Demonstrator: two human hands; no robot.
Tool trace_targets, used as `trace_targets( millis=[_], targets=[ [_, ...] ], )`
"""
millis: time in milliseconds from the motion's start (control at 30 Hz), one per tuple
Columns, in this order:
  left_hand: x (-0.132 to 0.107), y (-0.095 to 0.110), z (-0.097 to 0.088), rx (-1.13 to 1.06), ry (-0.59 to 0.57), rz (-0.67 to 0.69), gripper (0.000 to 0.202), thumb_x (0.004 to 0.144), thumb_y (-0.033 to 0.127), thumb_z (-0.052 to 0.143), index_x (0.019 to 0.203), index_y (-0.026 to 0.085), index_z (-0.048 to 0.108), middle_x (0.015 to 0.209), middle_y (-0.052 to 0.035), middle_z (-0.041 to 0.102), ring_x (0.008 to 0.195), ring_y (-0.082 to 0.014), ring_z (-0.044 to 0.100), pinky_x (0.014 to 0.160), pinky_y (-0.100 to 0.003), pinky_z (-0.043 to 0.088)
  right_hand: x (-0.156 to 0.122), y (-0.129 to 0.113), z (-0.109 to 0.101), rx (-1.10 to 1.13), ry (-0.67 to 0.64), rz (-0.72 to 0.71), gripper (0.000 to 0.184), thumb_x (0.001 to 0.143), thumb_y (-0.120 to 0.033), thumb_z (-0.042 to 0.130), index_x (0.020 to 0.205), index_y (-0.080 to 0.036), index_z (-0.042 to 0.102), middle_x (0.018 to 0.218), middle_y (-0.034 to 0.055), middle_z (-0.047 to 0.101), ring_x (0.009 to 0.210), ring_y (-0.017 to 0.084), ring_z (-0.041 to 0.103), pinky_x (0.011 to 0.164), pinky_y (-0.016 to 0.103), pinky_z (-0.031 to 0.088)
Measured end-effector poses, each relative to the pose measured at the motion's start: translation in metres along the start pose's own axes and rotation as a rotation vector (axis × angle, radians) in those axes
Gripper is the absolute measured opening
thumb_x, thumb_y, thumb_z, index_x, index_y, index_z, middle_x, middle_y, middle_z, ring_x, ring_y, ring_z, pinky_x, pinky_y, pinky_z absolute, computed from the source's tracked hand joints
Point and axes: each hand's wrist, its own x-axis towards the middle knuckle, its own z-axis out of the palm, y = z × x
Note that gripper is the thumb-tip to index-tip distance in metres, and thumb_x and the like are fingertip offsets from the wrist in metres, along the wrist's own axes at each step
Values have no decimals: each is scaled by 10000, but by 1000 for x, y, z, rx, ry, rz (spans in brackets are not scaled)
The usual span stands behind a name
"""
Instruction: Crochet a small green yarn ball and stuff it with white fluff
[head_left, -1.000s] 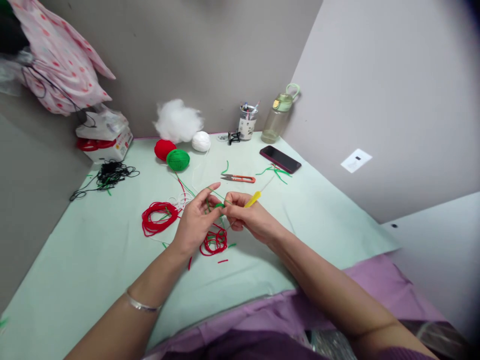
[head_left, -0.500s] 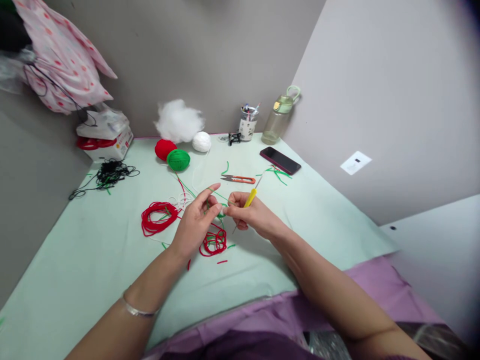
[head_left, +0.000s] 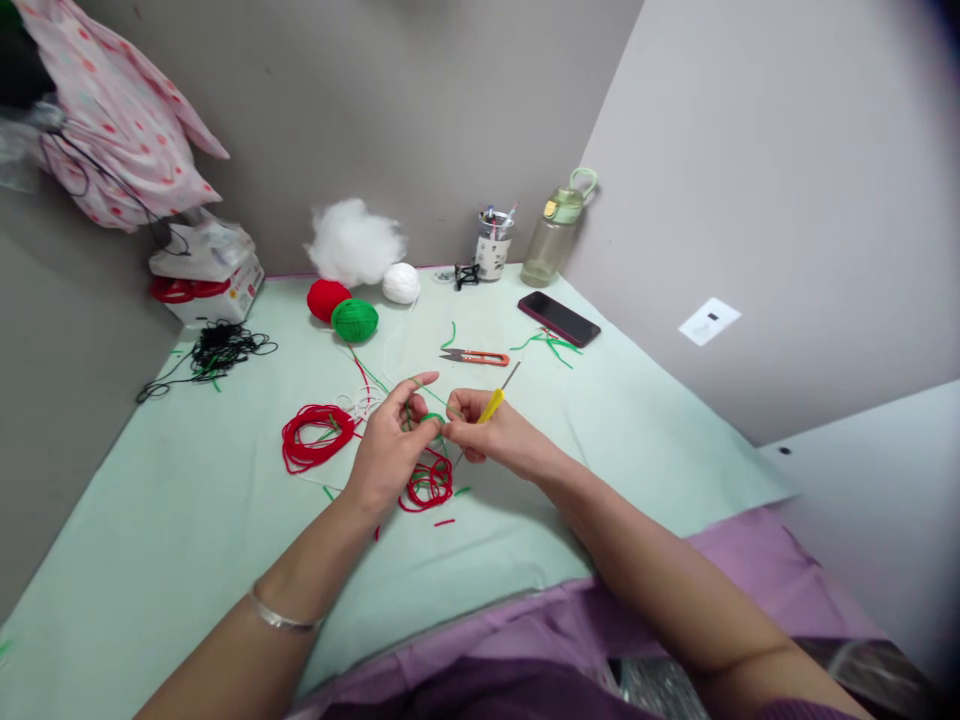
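My left hand [head_left: 390, 445] pinches a small green crochet piece [head_left: 433, 420], its index finger raised with a green yarn strand running over it. Touching it from the right, my right hand [head_left: 491, 432] is closed on a yellow-handled crochet hook [head_left: 493, 403], whose metal end sticks up to the right. Both hands hover just above the pale green table [head_left: 187, 520]. The strand leads back toward a green yarn ball [head_left: 355, 320].
Red yarn coils [head_left: 317, 436] lie left of the hands and another [head_left: 427, 484] lies under them. Orange thread snips [head_left: 474, 356], a phone [head_left: 559, 318], red [head_left: 327, 298] and white [head_left: 400, 282] yarn balls, stuffing [head_left: 354, 241], a pen jar [head_left: 493, 245], a bottle [head_left: 553, 228] and black cord [head_left: 217, 350] lie farther back.
The hook's handle has swung from pointing up-right to a steeper tilt and back down a little. Both hands stay together at the same spot.
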Motion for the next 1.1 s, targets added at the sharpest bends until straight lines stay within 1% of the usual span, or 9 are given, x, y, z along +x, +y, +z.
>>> trace_targets(
  millis=[167, 300, 367, 467, 600, 733, 900, 1000, 1100],
  targets=[
    [-1, -3, 0, -73, -76, -3, 480, 838, 250, 697, 1311, 202, 628, 885, 31, 539, 803, -126, 549, 779, -244, 453, 1, -1, -2, 12, 24, 75, 302, 729, -292, 712, 642, -216, 433, 460, -113, 415, 393, 46, 378, 411, 170, 304],
    [-2, 1, -4, 26, -149, 42, 374, 955, 337, 605, 1308, 218, 639, 953, 8, 572, 840, -127, 570, 806, -247, 459, 1, -6, -2, 130, 11, 145, 279, 690, -253, 706, 614, -213, 440, 413, -112, 426, 369, 34, 310, 379, 159, 231],
    [-3, 6, -6, 37, -200, 17, 421, 941, 366, 641, 1339, 230, 620, 1067, -17, 593, 844, -128, 584, 771, -249, 484, 0, -9, -3, 185, 16, 170, 283, 677, -236, 709, 602, -213, 437, 396, -112, 417, 363, 31, 281, 369, 157, 189],
    [-6, 14, -7, 1, -267, -16, 650, 814, 289, 783, 1423, 283, 556, 1268, -40, 559, 820, -119, 599, 670, -238, 521, 0, -13, -7, 238, 2, 185, 302, 672, -231, 716, 588, -215, 426, 397, -116, 395, 351, 28, 257, 357, 158, 159],
    [-11, 14, -5, 72, -227, 114, 633, 813, 189, 763, 1408, 318, 590, 1224, -23, 587, 826, -114, 646, 762, -258, 571, -1, -17, -12, 299, -27, 191, 298, 662, -225, 705, 580, -217, 418, 400, -122, 383, 338, 24, 234, 340, 151, 150],
    [-13, 9, -4, 148, -207, 246, 552, 869, 218, 733, 1398, 321, 612, 1147, -17, 638, 912, -149, 687, 864, -300, 580, -3, -20, -14, 352, -55, 189, 267, 634, -209, 686, 575, -216, 426, 388, -124, 390, 333, 18, 201, 329, 144, 144],
    [-14, 10, -3, 218, -153, 310, 534, 874, 220, 726, 1391, 299, 620, 1118, -25, 673, 985, -183, 697, 936, -337, 573, -5, -23, -13, 389, -68, 175, 345, 662, -232, 751, 585, -211, 416, 396, -127, 381, 349, 15, 199, 345, 143, 140],
    [-14, 14, -1, 186, -123, 281, 672, 871, 218, 730, 1496, 315, 500, 1073, -6, 671, 968, -173, 704, 938, -336, 571, -7, -25, -13, 424, -58, 132, 300, 698, -281, 802, 689, -197, 514, 438, -126, 410, 378, 21, 228, 377, 144, 178],
    [-15, 19, 0, 74, -99, 217, 838, 852, 226, 759, 1575, 345, 351, 1014, 18, 650, 906, -155, 715, 880, -316, 588, -10, -27, -15, 499, -49, 33, 249, 724, -268, 815, 829, -182, 606, 553, -97, 493, 444, 40, 374, 456, 165, 333]
  ],
)
